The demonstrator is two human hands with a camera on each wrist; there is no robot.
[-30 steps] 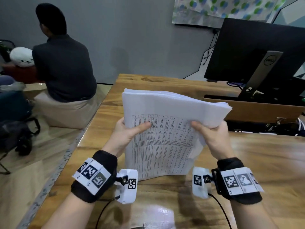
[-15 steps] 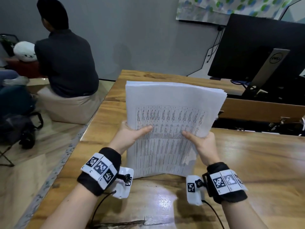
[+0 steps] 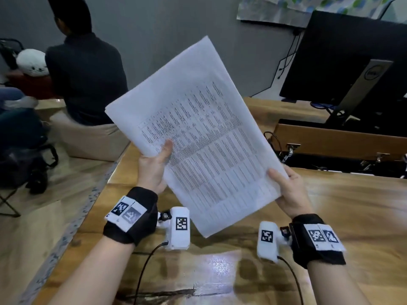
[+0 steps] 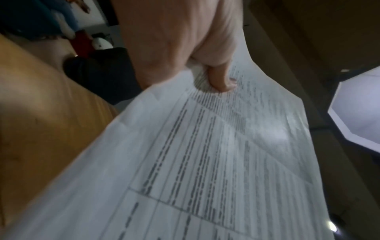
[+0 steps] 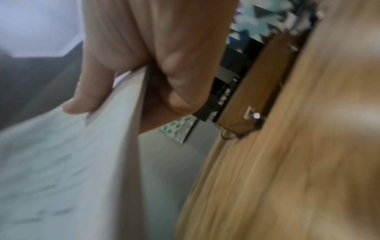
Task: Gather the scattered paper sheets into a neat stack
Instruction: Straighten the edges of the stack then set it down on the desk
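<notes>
We have the thick white stack of printed paper sheets (image 3: 198, 133) lifted clear of the glossy wooden bench (image 3: 352, 216) and tilted onto one corner, so we judge we are squaring its edges; next we should tap an edge down on the bench. Our left hand (image 3: 152, 170) pinches the stack's left edge, thumb on the printed face, and our right hand (image 3: 290, 194) clamps the lower right edge in the same pinching grip.

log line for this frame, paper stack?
phase: squaring | paper stack: lifted, tilted, above desk | left hand: grips left edge | right hand: grips lower right corner
</notes>
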